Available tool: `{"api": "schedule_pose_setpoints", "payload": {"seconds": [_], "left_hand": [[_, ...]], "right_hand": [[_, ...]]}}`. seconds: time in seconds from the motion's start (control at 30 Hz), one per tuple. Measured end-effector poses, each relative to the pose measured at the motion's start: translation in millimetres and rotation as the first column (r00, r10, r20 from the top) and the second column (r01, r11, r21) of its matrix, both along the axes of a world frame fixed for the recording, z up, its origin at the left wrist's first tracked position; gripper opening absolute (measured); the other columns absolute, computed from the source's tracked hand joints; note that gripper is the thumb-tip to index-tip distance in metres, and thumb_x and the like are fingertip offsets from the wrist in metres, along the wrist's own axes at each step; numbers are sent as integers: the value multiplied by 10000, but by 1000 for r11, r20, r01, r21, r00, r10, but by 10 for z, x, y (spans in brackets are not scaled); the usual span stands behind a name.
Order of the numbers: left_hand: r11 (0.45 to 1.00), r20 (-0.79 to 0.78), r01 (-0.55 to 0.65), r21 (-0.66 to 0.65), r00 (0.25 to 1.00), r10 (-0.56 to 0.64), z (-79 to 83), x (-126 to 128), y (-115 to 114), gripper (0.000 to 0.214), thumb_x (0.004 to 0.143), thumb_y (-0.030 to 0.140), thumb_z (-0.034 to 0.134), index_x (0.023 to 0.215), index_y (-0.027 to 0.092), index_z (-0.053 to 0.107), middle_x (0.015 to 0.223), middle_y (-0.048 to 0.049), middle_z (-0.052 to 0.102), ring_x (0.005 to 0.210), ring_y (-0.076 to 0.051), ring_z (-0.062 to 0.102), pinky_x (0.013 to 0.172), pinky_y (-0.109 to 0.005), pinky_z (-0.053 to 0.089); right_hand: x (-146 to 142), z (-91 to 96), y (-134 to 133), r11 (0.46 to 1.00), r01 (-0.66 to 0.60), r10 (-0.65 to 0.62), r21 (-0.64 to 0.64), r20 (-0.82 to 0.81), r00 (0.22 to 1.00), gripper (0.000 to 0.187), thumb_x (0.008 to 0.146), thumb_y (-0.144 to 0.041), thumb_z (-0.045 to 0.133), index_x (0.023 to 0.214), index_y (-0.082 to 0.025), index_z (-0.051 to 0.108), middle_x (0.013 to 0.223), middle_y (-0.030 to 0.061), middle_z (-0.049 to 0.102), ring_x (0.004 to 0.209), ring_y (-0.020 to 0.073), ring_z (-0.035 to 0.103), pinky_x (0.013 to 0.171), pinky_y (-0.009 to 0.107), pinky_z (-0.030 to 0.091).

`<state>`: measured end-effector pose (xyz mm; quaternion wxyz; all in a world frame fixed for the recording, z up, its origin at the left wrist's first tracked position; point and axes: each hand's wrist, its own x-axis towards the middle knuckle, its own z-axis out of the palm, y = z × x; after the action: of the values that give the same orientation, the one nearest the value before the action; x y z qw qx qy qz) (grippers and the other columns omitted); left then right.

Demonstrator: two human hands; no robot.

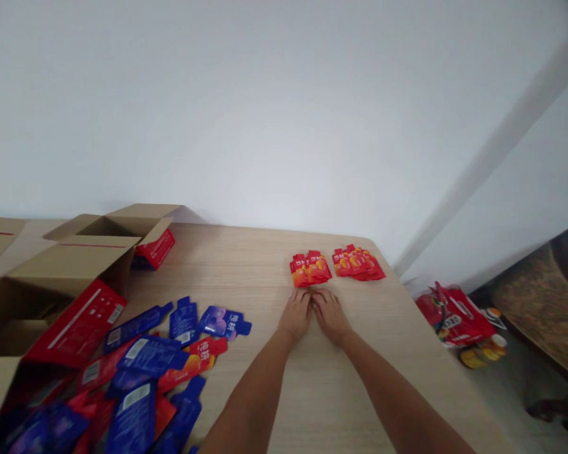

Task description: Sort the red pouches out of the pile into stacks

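Both hands rest side by side on the wooden table, backs upward, their index fingers nearly meeting. My left hand (296,315) lies with its fingers stretched forward, close to the near edge of a stack of red pouches (310,269). Beside it, my right hand (331,315) also has its fingers extended, and nothing shows in it. A second group of red pouches (358,263) is fanned out farther right. To the left lie a blue pouch (223,321) and a red pouch (194,361), at the edge of a loose heap of blue and red ones.
Open cardboard boxes with red sides (82,323) stand on the left, another (154,249) by the wall. The heap of pouches (132,410) spreads from the near box. Past the table's right edge, a red bag (459,315), bottles (483,353) and a patterned chair (544,296) sit lower down.
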<state>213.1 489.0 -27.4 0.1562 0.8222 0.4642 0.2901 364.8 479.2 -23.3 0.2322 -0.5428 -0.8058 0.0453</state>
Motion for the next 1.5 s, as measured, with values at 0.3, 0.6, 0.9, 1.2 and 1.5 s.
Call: {"api": "schedule_pose_setpoints", "payload": {"seconds": [0.3, 0.6, 0.9, 1.2, 1.5], "left_hand": [[999, -19, -1, 41, 1000, 1, -42, 28, 144, 286, 863, 152, 415, 1134, 195, 499, 1168, -79, 506, 1126, -210, 453, 1033, -422, 372], [998, -19, -18, 52, 1000, 19, -16, 23, 131, 257, 866, 157, 423, 1107, 185, 508, 1151, -81, 509, 1117, -207, 455, 1029, -410, 375], [998, -4, -36, 52, 999, 36, -27, 11, 137, 292, 856, 149, 423, 1133, 186, 507, 1170, -85, 508, 1140, -222, 452, 1033, -426, 373], [998, 2, -44, 39, 999, 44, -14, 9, 151, 290, 862, 166, 420, 1136, 172, 514, 1168, -87, 509, 1126, -215, 461, 1019, -398, 388], [998, 1, -56, 31, 998, 56, -26, 10, 225, 331, 838, 152, 427, 1159, 177, 507, 1181, -95, 515, 1152, -226, 447, 1026, -419, 371]], "right_hand": [[16, -42, 88, 1000, -5, 5, 7, -38, 999, 288, 887, -184, 419, 1151, -211, 530, 1169, 92, 543, 1106, 206, 465, 959, 363, 356], [9, -37, 118, 1000, 0, 0, 2, -62, 998, 289, 892, -179, 411, 1151, -207, 536, 1155, 96, 531, 1107, 213, 455, 955, 372, 378], [-1, -89, 193, 998, -26, 31, 64, -81, 996, 316, 878, -149, 388, 1149, -189, 546, 1141, 110, 531, 1095, 219, 461, 950, 391, 397], [-22, -123, 283, 998, 7, -5, 57, -34, 999, 312, 878, -140, 379, 1140, -170, 547, 1144, 116, 526, 1086, 225, 453, 965, 385, 378], [-62, -120, 356, 996, 75, -76, 38, 21, 997, 323, 892, -165, 365, 1161, -200, 542, 1164, 111, 538, 1077, 229, 472, 917, 367, 385]]}}
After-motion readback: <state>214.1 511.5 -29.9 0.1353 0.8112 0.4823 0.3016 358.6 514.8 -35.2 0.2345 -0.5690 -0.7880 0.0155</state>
